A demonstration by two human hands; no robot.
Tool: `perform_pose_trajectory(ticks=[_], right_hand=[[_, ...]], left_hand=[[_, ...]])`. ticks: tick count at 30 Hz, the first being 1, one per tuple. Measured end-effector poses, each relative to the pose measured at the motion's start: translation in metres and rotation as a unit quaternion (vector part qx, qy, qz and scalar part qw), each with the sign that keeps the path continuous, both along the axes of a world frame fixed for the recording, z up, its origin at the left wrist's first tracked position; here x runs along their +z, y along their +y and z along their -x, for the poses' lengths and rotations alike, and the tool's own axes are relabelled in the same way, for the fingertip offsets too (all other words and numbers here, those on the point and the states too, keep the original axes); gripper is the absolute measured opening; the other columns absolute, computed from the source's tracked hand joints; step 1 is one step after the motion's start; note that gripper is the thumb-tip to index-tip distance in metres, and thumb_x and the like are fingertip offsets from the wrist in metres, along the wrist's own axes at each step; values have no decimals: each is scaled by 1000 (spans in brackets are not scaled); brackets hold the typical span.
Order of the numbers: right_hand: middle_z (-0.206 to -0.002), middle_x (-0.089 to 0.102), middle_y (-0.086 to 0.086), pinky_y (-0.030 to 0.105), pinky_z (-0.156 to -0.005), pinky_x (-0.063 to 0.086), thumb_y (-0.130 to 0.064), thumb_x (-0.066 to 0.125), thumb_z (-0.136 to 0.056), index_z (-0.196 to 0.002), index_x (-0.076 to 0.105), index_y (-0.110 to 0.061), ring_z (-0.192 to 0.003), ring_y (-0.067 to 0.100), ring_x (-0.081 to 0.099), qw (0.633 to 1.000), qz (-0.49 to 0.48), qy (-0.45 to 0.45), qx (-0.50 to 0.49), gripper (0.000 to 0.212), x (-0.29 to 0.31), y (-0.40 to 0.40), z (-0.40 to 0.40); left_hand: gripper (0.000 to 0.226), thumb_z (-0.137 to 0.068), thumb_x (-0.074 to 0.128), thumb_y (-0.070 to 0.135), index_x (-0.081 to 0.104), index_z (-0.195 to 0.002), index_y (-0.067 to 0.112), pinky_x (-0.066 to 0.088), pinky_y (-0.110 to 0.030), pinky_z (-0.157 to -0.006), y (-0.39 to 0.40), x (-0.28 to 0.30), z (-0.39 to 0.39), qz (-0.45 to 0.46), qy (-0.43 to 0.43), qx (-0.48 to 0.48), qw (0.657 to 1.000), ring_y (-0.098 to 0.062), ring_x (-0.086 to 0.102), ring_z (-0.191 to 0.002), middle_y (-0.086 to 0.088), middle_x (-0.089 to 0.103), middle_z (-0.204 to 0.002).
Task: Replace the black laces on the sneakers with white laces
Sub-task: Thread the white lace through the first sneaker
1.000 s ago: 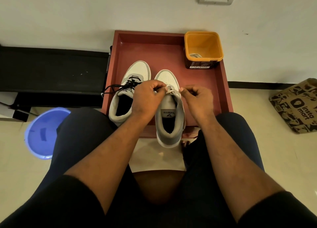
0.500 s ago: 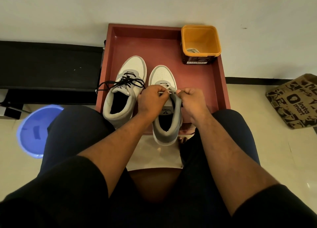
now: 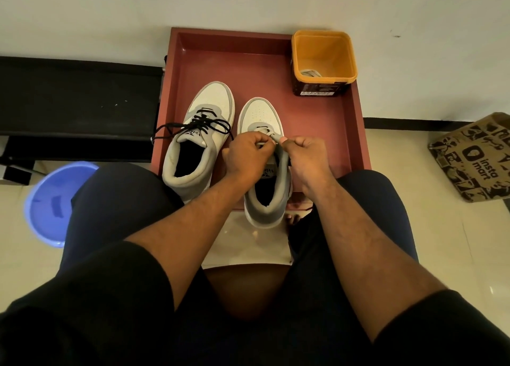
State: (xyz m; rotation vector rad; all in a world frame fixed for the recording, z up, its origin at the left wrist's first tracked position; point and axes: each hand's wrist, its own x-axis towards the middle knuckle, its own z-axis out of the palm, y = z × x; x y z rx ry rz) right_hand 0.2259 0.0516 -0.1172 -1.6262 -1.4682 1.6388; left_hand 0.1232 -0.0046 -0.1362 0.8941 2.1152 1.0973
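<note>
Sneakers: two grey-and-white shoes stand side by side in a red tray (image 3: 350,134) at frame centre, long axes running up the frame, toes toward the wall.
Right sneaker (image 3: 262,117): heel overhangs the tray's near edge; a white lace (image 3: 269,134) crosses its upper eyelets.
Left sneaker (image 3: 205,112): black laces (image 3: 202,124) in place, loose ends trailing toward frame left.
Left hand (image 3: 245,156): fingers curled, pinching the white lace.
Right hand (image 3: 305,156): fingers curled, pinching the lace's other side.
Orange tub (image 3: 324,62): upper right corner of the tray, pale laces inside.
Blue basin (image 3: 52,203): lower left.
</note>
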Motion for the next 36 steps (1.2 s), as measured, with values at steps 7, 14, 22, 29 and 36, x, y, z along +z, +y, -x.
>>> perform_pose_trajectory(ticks=[7,14,22,29,36], right_hand=[[-88,73,16,36,-77,58,-19,60,-94,-91,72,-1,-75,18,65,999,41,24,1,22,-2,4,0],[-75,69,5,37,-78,59,-7,64,-90,-77,70,-13,-73,18,64,997,66,49,-5,15,-5,3,3],[-86,67,4,45,-80,58,-19,51,-97,-87,60,-18,-76,16,61,1000,-5,15,-6,14,2,-1,9],[-67,61,1,21,-61,49,-12,41,-103,-88,52,-16,-60,11,57,932,50,320,-165,18,37,7,-6],[-80,56,-5,24,-58,42,-19,58,-94,-102,63,-20,-62,5,49,991,-75,105,-40,9,42,15,-37]], left_hand=[[18,-79,53,41,66,-68,40,51,-50,-83,1,-5,3,8,19,-24,1000,-12,67,-75,15,69,-69],[16,-88,61,29,74,-97,29,46,-50,-89,-9,-6,6,11,83,-43,996,-14,60,-92,10,63,-96],[39,-86,65,26,62,-125,27,47,-45,-96,-17,-3,10,-3,138,-80,987,-17,55,-110,3,49,-121],[49,-93,51,4,56,-134,31,55,-39,-81,-25,4,16,-2,266,-151,952,-28,54,-119,-1,32,-153],[54,-94,46,5,48,-141,32,50,-43,-86,-29,13,14,97,307,-157,934,-35,57,-112,-2,34,-152]])
